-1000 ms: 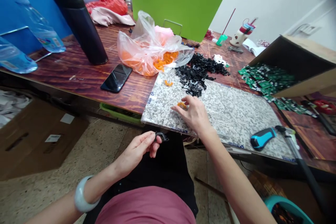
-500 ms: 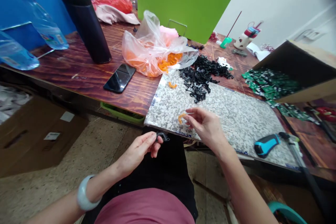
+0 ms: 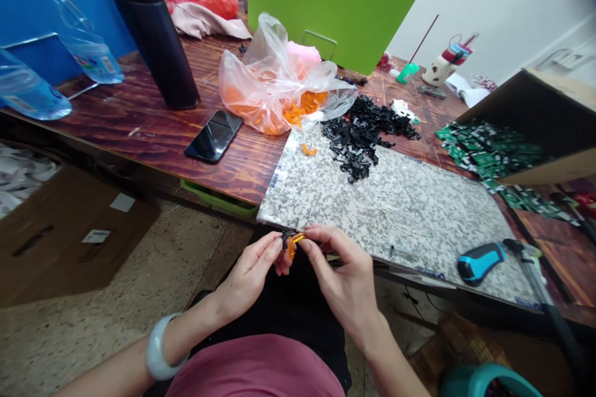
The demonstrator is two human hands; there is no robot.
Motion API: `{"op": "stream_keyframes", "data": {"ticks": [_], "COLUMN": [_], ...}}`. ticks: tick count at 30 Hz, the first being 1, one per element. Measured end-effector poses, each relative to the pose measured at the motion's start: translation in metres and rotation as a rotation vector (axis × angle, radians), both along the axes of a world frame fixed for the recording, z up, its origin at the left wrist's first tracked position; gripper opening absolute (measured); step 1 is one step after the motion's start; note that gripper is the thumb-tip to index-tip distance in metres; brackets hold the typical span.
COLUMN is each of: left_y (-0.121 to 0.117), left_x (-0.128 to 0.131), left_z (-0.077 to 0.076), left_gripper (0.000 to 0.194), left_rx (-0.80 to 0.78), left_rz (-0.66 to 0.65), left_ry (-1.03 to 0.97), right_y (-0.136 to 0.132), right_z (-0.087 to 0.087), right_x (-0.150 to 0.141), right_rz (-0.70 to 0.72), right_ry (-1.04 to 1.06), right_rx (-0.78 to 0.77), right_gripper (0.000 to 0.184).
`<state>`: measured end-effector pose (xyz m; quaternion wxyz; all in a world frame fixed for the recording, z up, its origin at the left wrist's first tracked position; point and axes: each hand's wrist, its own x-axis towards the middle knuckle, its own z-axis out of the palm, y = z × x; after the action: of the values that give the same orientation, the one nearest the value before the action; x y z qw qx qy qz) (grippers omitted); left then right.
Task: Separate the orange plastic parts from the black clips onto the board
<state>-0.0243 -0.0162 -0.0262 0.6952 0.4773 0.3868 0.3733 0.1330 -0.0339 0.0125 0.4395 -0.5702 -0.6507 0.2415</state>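
Observation:
Between finger and thumb, my left hand (image 3: pixel 254 263) pinches a small black plastic part (image 3: pixel 285 236). My right hand (image 3: pixel 342 263) grips a curved orange plastic part (image 3: pixel 294 243), which meets the black one just past the table's front edge, above my lap. Whether the two are joined I cannot tell. Ahead on the speckled board (image 3: pixel 419 211) lies a heap of black plastic parts (image 3: pixel 358 136), with a single orange piece (image 3: pixel 308 149) to its left. More orange parts (image 3: pixel 302 105) spill from a clear plastic bag (image 3: pixel 254 87) behind.
A phone (image 3: pixel 214 136) and a tall dark bottle (image 3: pixel 162 49) stand left of the board. To the right, a cardboard box (image 3: pixel 554 121) spills green circuit boards (image 3: pixel 484 155). A blue-and-black handled tool (image 3: pixel 482 262) lies at the board's right end.
My right hand has come left and down off the board with the orange part, bringing it against the black part in my left hand. The left hand has stayed nearly in place.

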Motion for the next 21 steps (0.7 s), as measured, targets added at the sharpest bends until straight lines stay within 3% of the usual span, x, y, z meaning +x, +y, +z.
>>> {"op": "stream_keyframes", "data": {"ticks": [6, 21], "left_y": [-0.002, -0.004], "left_x": [0.000, -0.001], "left_z": [0.001, 0.000], "left_gripper": [0.025, 0.025], "left_rx": [0.064, 0.093], "left_rz": [-0.030, -0.095], "left_ry": [0.029, 0.071], "right_y": [-0.004, -0.010], "right_z": [-0.015, -0.020], "right_x": [-0.010, -0.008], "right_rz": [-0.047, -0.068], "right_ry": [-0.009, -0.005], "right_rx": [0.111, 0.135], "right_gripper": [0.014, 0.015]}}
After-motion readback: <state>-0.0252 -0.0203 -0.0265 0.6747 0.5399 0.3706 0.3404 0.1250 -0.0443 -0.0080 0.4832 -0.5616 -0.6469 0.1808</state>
